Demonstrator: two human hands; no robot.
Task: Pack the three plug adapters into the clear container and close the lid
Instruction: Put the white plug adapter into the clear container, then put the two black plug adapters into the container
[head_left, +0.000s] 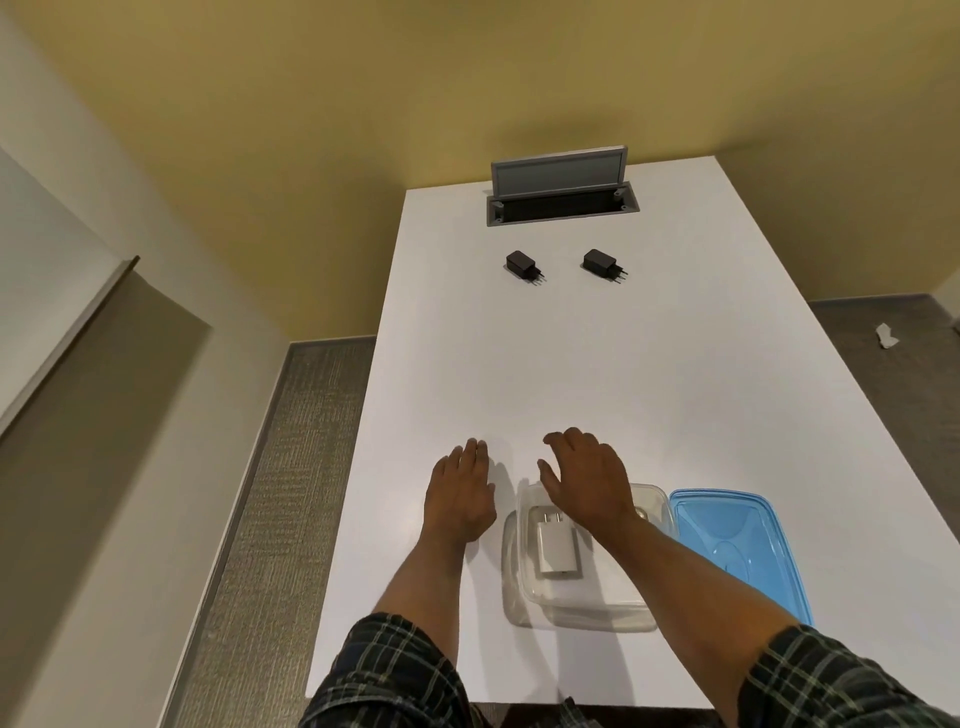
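Observation:
A white plug adapter lies inside the clear container at the near side of the white table. Two black plug adapters lie far up the table, one on the left and one on the right. The blue lid rests flat on the table just right of the container. My left hand hovers palm down beside the container's left side, holding nothing. My right hand is spread above the container's far rim, fingers apart and empty.
A grey cable hatch with its flap raised sits at the table's far end. The white table has grey carpet on both sides. A scrap of white paper lies on the floor at right.

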